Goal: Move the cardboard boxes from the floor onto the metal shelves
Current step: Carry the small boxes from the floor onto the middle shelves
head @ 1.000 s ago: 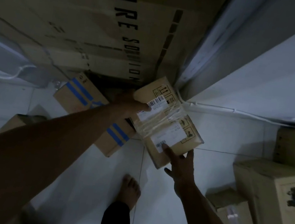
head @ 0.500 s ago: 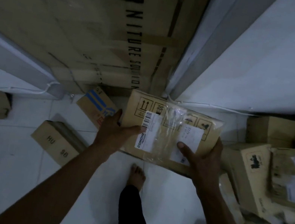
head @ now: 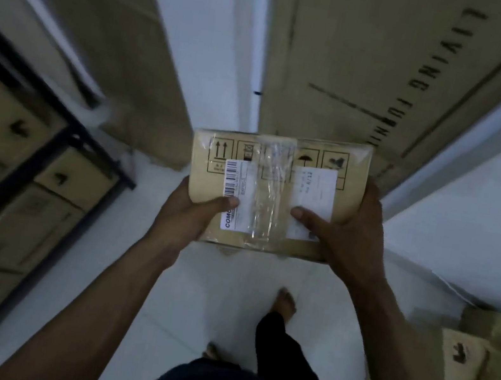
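We hold a flat cardboard box (head: 275, 194) clear of the white floor (head: 209, 300), above our bare foot (head: 286, 303). Our left hand (head: 191, 216) has its grip closed on the box's left edge, our right hand (head: 344, 236) on its right edge, thumbs on top. The metal shelves (head: 46, 160), holding boxes, stand left of it.

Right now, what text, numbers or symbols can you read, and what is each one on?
"COMO", cut off by the left hand's thumb: barcode label on the held cardboard box.
"6/12": white slip under the right hand's thumb; other lines too blurred.
Handling pictograms, including up-arrows and umbrella: box top.
"LIVING FURNI", partly hidden: large leaning carton.
Barcode digits: too small.
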